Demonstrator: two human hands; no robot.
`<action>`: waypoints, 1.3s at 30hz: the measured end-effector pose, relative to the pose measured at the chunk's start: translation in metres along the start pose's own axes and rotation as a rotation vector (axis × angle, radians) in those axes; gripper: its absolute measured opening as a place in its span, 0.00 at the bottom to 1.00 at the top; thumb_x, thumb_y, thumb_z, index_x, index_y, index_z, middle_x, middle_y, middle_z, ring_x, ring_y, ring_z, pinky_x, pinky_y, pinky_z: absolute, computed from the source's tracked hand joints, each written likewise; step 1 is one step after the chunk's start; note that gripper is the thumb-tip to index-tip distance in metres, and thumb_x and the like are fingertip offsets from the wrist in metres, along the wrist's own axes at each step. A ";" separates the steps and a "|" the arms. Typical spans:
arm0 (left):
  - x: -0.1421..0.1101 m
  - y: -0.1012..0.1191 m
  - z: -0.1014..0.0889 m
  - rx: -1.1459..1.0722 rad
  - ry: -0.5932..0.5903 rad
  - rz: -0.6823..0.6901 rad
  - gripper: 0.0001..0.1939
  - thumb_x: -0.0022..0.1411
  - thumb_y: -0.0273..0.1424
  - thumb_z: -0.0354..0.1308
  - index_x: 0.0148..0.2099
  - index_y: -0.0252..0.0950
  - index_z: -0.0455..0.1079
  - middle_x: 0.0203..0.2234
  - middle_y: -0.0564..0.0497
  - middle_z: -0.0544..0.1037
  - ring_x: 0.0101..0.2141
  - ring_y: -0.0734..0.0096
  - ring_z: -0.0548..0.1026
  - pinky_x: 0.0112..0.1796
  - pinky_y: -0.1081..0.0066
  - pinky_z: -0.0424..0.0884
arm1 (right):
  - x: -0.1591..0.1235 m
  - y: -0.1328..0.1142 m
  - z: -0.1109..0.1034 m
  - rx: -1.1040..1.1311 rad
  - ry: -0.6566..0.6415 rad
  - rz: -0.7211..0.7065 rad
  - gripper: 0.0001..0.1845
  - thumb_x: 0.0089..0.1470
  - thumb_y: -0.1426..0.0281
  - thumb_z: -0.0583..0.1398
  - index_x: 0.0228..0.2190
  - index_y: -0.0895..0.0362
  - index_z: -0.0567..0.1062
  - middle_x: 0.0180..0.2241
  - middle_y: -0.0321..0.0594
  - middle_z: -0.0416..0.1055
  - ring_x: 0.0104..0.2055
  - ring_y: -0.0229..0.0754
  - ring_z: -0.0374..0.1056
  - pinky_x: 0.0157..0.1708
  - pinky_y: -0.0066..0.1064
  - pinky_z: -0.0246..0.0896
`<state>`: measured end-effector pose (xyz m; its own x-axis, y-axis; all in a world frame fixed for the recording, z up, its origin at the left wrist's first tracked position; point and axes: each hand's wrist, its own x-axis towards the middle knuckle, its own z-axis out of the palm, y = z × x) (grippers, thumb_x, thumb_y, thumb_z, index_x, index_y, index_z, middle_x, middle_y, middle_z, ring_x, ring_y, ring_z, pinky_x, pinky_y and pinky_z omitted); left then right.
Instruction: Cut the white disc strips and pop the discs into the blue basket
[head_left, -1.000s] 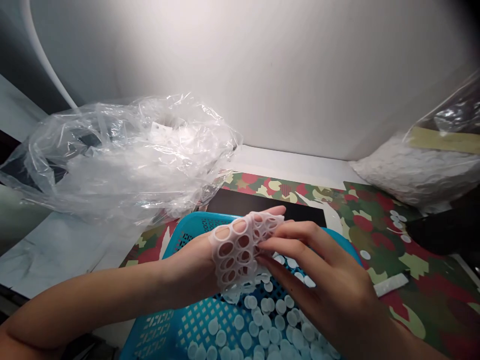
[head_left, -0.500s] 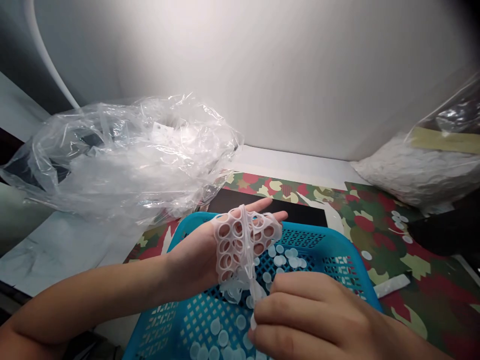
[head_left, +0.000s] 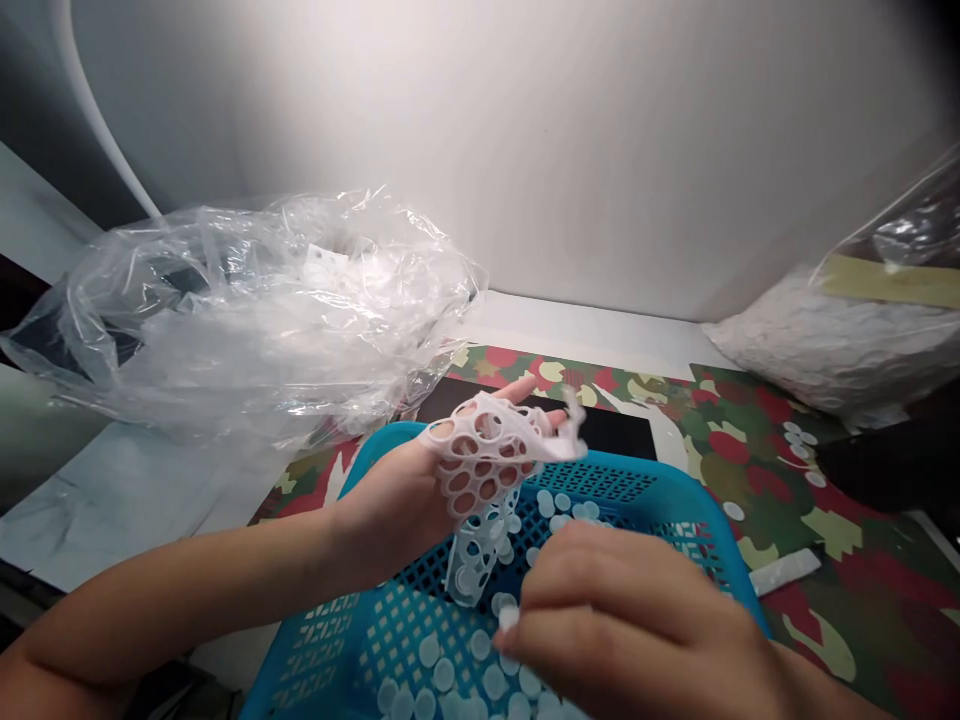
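Perforated sheet sprung upward, partly blurred, basket cut off below

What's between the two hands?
In the head view, little white discs and a holey white strip show between the left hand and the right hand, with the blue basket beneath.

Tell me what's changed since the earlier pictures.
The right hand has pulled down toward the person and let go of the perforated sheet, whose free end, stretched toward that hand half a second ago, now swings away, blurred. A white disc appears pinched in that hand. The sheet stays over the left hand; the blue basket is unmoved.
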<state>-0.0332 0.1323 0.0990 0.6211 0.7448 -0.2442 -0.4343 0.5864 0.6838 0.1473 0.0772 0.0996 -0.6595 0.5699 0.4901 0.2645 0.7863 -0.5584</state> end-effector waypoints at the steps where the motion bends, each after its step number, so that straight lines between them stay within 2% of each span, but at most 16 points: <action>1: -0.001 0.000 0.000 0.004 -0.017 -0.003 0.25 0.66 0.30 0.43 0.65 0.37 0.52 0.55 0.47 0.68 0.57 0.62 0.62 0.56 0.65 0.54 | 0.001 0.002 -0.001 0.010 0.086 0.037 0.09 0.59 0.77 0.55 0.35 0.61 0.75 0.30 0.41 0.73 0.32 0.36 0.69 0.33 0.25 0.68; 2: -0.002 0.001 -0.001 0.009 -0.038 -0.002 0.25 0.67 0.30 0.43 0.65 0.37 0.52 0.55 0.47 0.68 0.57 0.62 0.62 0.56 0.65 0.55 | 0.002 0.004 -0.002 0.016 0.169 0.076 0.07 0.56 0.79 0.57 0.35 0.60 0.75 0.30 0.40 0.72 0.31 0.35 0.69 0.32 0.24 0.68; 5: -0.004 0.001 -0.003 0.029 -0.084 0.016 0.24 0.67 0.32 0.42 0.64 0.35 0.54 0.56 0.45 0.67 0.57 0.59 0.62 0.55 0.64 0.57 | 0.004 0.007 -0.005 0.002 0.351 0.161 0.11 0.50 0.83 0.61 0.34 0.58 0.74 0.30 0.37 0.72 0.31 0.34 0.70 0.32 0.22 0.69; 9: -0.007 0.001 -0.003 0.032 -0.076 0.052 0.25 0.67 0.34 0.42 0.64 0.33 0.54 0.57 0.44 0.65 0.58 0.57 0.60 0.54 0.62 0.58 | 0.002 0.008 -0.007 -0.015 0.449 0.172 0.15 0.49 0.85 0.59 0.37 0.57 0.73 0.33 0.37 0.73 0.36 0.36 0.71 0.34 0.25 0.70; 12: -0.010 0.003 -0.003 0.073 -0.196 0.133 0.27 0.65 0.37 0.45 0.64 0.33 0.54 0.59 0.46 0.62 0.60 0.58 0.56 0.55 0.64 0.57 | 0.000 0.009 -0.006 0.024 0.472 0.146 0.17 0.49 0.87 0.58 0.39 0.58 0.73 0.34 0.39 0.72 0.37 0.38 0.70 0.35 0.28 0.70; 14: -0.011 0.003 -0.003 0.144 -0.262 0.179 0.27 0.64 0.38 0.48 0.64 0.37 0.55 0.61 0.49 0.60 0.61 0.58 0.54 0.55 0.65 0.57 | -0.001 0.009 -0.006 0.054 0.471 0.130 0.18 0.49 0.87 0.58 0.39 0.58 0.73 0.34 0.39 0.72 0.37 0.39 0.70 0.35 0.30 0.70; 19: -0.010 -0.002 -0.008 0.246 -0.152 0.169 0.23 0.67 0.35 0.46 0.63 0.48 0.54 0.61 0.56 0.60 0.61 0.63 0.54 0.55 0.68 0.57 | 0.001 0.009 -0.005 0.011 0.467 0.133 0.17 0.49 0.87 0.58 0.38 0.58 0.73 0.35 0.40 0.72 0.38 0.38 0.70 0.37 0.29 0.69; 26: -0.007 -0.001 -0.006 -0.003 -0.221 0.045 0.23 0.68 0.37 0.39 0.64 0.41 0.54 0.59 0.51 0.62 0.59 0.64 0.58 0.52 0.67 0.63 | 0.004 0.017 0.002 -0.023 0.255 0.193 0.10 0.52 0.82 0.60 0.37 0.59 0.72 0.34 0.36 0.74 0.36 0.33 0.71 0.37 0.21 0.66; 33: -0.009 0.002 -0.002 -0.057 -0.306 0.021 0.25 0.68 0.39 0.37 0.64 0.39 0.53 0.61 0.51 0.59 0.61 0.64 0.54 0.56 0.67 0.56 | -0.002 0.018 0.007 -0.091 0.254 0.184 0.12 0.53 0.81 0.60 0.40 0.58 0.71 0.35 0.34 0.74 0.36 0.33 0.70 0.38 0.22 0.65; 39: -0.012 0.002 0.000 -0.019 -0.350 0.008 0.27 0.68 0.40 0.40 0.66 0.37 0.49 0.63 0.50 0.55 0.62 0.61 0.53 0.56 0.65 0.56 | 0.002 0.014 0.006 -0.078 0.278 0.180 0.11 0.53 0.81 0.60 0.39 0.59 0.72 0.34 0.35 0.74 0.36 0.33 0.69 0.39 0.22 0.65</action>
<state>-0.0412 0.1248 0.1038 0.8025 0.5965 0.0138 -0.4497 0.5894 0.6711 0.1456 0.0880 0.0884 -0.3835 0.7358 0.5581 0.4192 0.6772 -0.6047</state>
